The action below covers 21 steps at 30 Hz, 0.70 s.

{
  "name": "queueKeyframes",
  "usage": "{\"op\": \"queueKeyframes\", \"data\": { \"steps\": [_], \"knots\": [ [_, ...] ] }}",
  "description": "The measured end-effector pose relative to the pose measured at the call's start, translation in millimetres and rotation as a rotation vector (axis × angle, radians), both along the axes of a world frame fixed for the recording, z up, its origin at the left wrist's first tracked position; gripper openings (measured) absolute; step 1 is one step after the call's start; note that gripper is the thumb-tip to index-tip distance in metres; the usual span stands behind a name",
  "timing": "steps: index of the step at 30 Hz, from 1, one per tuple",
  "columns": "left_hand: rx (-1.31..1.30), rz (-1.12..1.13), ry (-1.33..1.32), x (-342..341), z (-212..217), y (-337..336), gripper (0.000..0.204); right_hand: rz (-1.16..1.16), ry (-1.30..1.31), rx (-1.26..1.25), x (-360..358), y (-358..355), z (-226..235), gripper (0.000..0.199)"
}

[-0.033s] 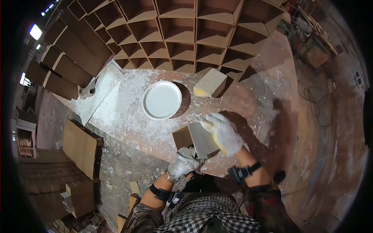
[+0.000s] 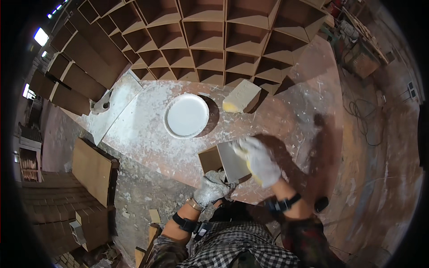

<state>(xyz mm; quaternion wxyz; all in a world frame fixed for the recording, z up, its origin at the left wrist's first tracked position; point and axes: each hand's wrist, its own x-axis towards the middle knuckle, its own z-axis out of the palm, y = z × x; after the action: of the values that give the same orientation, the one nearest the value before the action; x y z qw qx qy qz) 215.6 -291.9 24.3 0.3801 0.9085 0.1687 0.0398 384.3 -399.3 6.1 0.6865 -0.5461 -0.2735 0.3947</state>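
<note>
A small open-topped box of brown board with a pale grey painted side [image 2: 225, 161] sits at the near edge of the paint-spattered worktable [image 2: 286, 120], held between both gloved hands; nothing can be seen inside it. The left hand [image 2: 211, 188], in a grey knit glove, grips the box's near corner with fingers curled shut on it. The right hand [image 2: 259, 161], in a white glove, lies flat on the box's right side, fingers pressed together over something yellow, perhaps a sponge. Farther off to the left stands a round white bucket [image 2: 186, 115] filled with white paint. Right of it rests a tan rectangular block with a yellow end [image 2: 241, 96]. Beyond, a brown grid of empty cubby shelves [image 2: 201, 35] leans against the table.
</note>
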Motion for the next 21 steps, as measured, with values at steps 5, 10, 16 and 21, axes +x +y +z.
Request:
{"op": "queueKeyframes", "data": {
  "steps": [5,10,16,21],
  "knots": [
    [-0.069,0.018,0.162,4.9,3.3,3.4,0.035,-0.02,-0.103,0.062,-40.8,-72.5,13.4,0.024],
    [0.005,-0.039,0.091,10.4,-5.5,0.9,0.038,-0.081,-1.054,-0.16,-14.9,-25.1,85.5,0.03],
    [0.401,-0.211,0.055,1.7,-12.0,4.3,0.046,0.122,-0.976,-0.112,6.1,34.3,64.1,0.036],
    [0.425,-0.18,-0.377,-0.7,1.3,7.8,0.041,0.102,-1.31,-0.315,13.4,20.2,73.7,0.028]
  ]
}}
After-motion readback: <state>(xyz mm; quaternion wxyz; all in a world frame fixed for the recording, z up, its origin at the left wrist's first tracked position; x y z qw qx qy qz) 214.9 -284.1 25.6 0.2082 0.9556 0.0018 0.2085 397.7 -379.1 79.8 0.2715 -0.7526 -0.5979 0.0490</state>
